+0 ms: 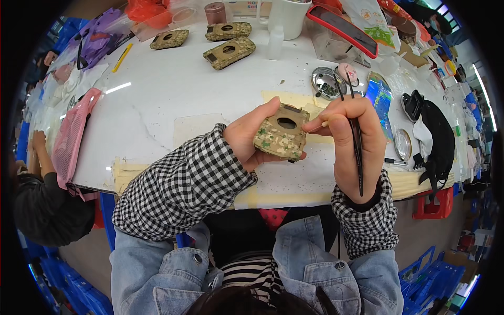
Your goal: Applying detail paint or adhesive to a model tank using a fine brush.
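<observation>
My left hand is closed around a camouflage-painted toy tank hull, tilted, with a dark oval opening in its top. In my right hand a pair of black tweezers is tucked between the fingers, its two tips pointing away from me. The right thumb and forefinger pinch at the hull's right edge, where a small pale-yellow tip shows; I cannot make out what it belongs to. Beyond the right hand, a round metal dish contains several small dark pieces.
Three more camouflage hulls lie at the far side of the white table. A red-cased phone leans near a white jug and a small bottle. A pink mesh bag hangs over the left edge; another person sits there.
</observation>
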Action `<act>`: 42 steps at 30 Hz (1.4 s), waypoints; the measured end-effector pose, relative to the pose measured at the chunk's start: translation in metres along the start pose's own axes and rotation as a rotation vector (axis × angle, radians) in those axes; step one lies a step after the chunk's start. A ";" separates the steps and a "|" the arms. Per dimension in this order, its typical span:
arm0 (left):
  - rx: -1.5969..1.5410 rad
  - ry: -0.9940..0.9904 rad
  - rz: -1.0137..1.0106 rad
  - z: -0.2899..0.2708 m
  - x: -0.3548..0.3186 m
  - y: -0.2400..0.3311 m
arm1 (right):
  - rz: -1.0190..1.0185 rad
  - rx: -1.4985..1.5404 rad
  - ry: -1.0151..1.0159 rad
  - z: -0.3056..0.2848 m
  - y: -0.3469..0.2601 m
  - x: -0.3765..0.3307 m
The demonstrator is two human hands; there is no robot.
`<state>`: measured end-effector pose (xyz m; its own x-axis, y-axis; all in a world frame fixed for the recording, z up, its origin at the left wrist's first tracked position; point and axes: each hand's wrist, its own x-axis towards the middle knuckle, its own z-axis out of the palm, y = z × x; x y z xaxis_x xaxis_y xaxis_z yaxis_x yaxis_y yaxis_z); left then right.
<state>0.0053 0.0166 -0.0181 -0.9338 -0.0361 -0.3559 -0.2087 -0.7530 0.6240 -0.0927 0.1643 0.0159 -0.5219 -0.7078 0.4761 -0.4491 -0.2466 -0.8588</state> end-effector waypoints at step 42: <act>-0.099 0.030 0.245 -0.013 0.007 0.008 | 0.168 -0.128 -0.183 -0.010 0.021 -0.084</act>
<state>0.0006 0.0018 -0.0251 -0.9438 -0.2433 -0.2239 0.0533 -0.7802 0.6232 -0.0658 0.2246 -0.0405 -0.4619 -0.8425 0.2772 -0.4616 -0.0385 -0.8862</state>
